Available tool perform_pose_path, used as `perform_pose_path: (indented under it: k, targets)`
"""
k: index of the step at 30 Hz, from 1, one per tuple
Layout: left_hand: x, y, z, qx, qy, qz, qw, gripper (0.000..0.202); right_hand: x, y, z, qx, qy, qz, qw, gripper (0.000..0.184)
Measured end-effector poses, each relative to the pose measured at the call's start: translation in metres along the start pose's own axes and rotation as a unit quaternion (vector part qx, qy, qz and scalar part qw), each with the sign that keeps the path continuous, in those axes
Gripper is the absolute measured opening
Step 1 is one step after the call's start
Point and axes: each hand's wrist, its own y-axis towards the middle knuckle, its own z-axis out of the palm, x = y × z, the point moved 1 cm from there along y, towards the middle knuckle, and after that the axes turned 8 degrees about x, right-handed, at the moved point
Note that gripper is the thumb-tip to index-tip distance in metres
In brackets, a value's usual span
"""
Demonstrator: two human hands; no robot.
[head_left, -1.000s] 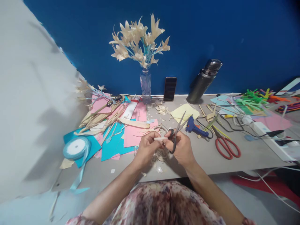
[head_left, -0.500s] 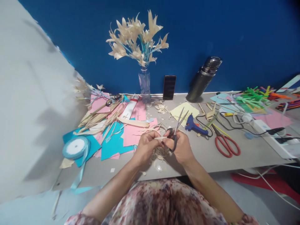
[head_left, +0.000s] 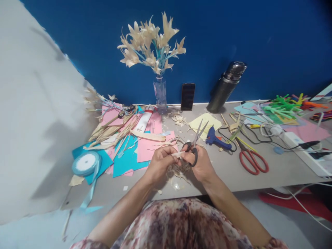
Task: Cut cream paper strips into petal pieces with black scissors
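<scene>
My left hand (head_left: 159, 163) pinches one end of a small pale strip (head_left: 177, 154) above the grey table (head_left: 259, 176). My right hand (head_left: 199, 164) grips black-handled scissors (head_left: 195, 141), blades slightly apart and pointing up and away, while its fingertips also touch the strip. A small heap of pale shavings (head_left: 178, 171) lies on the table just under both hands.
Pink and blue paper sheets (head_left: 129, 155) and dried leaf strips lie left. A ribbon spool (head_left: 85, 163) sits far left. A vase of pale flowers (head_left: 160, 93), a phone (head_left: 187, 97) and a flask (head_left: 225, 88) stand at the blue wall. A blue glue gun (head_left: 216, 140), red scissors (head_left: 250, 159) and cables lie right.
The hands have stayed together over the shavings. The visible part of the strip between the fingers looks shorter, and the scissor blades have opened slightly.
</scene>
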Motion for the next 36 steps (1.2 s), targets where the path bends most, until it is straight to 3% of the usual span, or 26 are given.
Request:
perform_pose_path:
  k: [7,11,15,18,22,28,32,36]
  targets:
    - [-0.001,-0.003,-0.001,0.001,-0.034,-0.005,0.999,0.015,-0.001,0.001,-0.008,-0.029,-0.022,-0.04,0.999,0.014]
    - [-0.003,0.001,0.001,-0.024,0.045,0.001,0.999,0.019,-0.002,0.002,-0.011,-0.006,-0.011,-0.031,0.999,0.015]
    - [-0.004,0.006,0.001,0.008,0.009,-0.002,1.0,0.022,-0.001,0.003,-0.015,0.028,0.037,-0.042,0.998,0.015]
    - [-0.006,0.008,0.001,0.002,0.021,0.026,0.999,0.022,0.004,0.004,-0.013,0.06,0.003,-0.063,0.996,0.013]
    - [-0.007,0.008,0.005,-0.003,0.018,0.013,1.0,0.023,0.008,0.005,-0.004,0.027,-0.045,-0.043,0.998,0.017]
    - [-0.019,0.007,0.011,0.031,-0.03,0.003,0.999,0.022,0.007,0.01,-0.004,0.076,0.101,-0.061,0.99,0.017]
    - [-0.029,0.01,0.002,0.016,-0.038,0.013,0.999,0.021,0.013,0.014,-0.021,0.025,0.181,-0.069,0.981,0.02]
    - [-0.031,0.013,-0.005,0.004,-0.035,0.023,0.999,0.019,0.015,0.017,-0.024,0.011,0.124,-0.065,0.99,0.023]
